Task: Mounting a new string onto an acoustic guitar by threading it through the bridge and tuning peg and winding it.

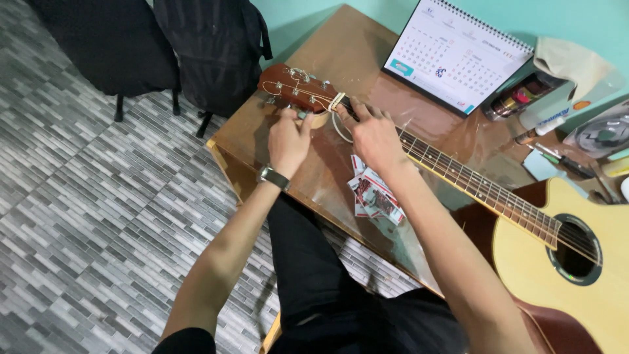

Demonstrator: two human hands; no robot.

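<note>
An acoustic guitar [576,262] with a pale top lies across a brown wooden desk [347,52], its dark headstock [295,86] pointing to the far left corner. My left hand [289,139], with a wristwatch, pinches a tuning peg on the near side of the headstock. My right hand [375,134] rests on the neck just past the white nut, fingers pressing the strings. A loose coil of string [341,128] hangs between the two hands. Red and white string packets [375,195] lie on the desk under my right forearm.
A desk calendar [455,56] stands at the back of the desk. Pens, small jars, a cloth and a fan crowd the back right corner [563,98]. Two dark bags [209,46] stand on the tiled floor to the left of the desk.
</note>
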